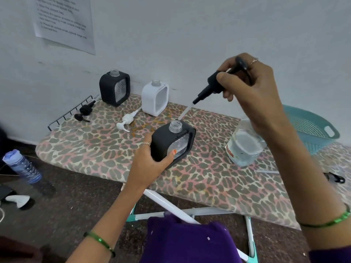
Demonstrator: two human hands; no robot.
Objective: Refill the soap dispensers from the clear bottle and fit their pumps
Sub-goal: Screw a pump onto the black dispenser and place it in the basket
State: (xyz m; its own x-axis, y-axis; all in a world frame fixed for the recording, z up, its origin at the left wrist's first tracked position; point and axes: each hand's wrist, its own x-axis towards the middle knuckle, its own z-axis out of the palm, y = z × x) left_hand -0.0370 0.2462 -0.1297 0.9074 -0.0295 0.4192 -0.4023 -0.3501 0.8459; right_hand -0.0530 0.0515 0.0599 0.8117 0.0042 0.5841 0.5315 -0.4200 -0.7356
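Observation:
My left hand (152, 158) grips a black soap dispenser (173, 142) standing on the ironing board (98, 141), its clear threaded neck uncovered. My right hand (250, 88) holds a black pump (212, 87) tilted above it, and the tip of the pump's clear tube sits just beside the neck. The clear bottle (245, 147) of liquid stands to the right, partly behind my right forearm. At the back stand a second black dispenser (115, 87) and a white dispenser (155, 97), both without pumps. A white pump (126, 120) and another black pump (84, 112) lie on the board.
A teal plastic basket (311, 128) rests at the board's right end by the wall. A wire iron rest (72, 111) sticks out at the left end. On the floor to the left lie a blue water bottle (22, 167) and a white object (18, 200).

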